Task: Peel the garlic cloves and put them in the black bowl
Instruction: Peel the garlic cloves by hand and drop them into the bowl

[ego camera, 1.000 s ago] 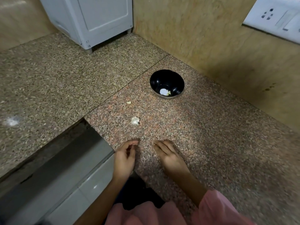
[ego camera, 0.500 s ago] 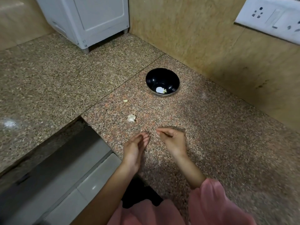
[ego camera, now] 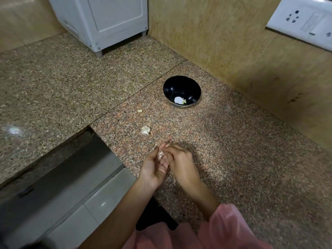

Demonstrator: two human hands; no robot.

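A black bowl [ego camera: 181, 91] stands on the granite counter near the wall, with a pale peeled clove [ego camera: 179, 100] and a small scrap inside. My left hand [ego camera: 153, 167], palm up, holds a small garlic clove [ego camera: 160, 155] in its fingers. My right hand [ego camera: 181, 163] meets it from the right, and its fingertips pinch at the same clove. Both hands hover low over the counter, in front of the bowl. A whitish piece of garlic [ego camera: 145, 130] lies on the counter between hands and bowl, and a smaller bit [ego camera: 139, 110] lies farther back.
A white appliance [ego camera: 104, 20] stands at the back left corner. The tan wall runs along the right with a white socket panel [ego camera: 303, 20]. The counter's front edge drops to a grey drawer front [ego camera: 75, 186] at the lower left.
Both hands have risen from the counter and come together. The left hand turned palm up with a clove in it, and the right hand's fingertips closed onto that clove.
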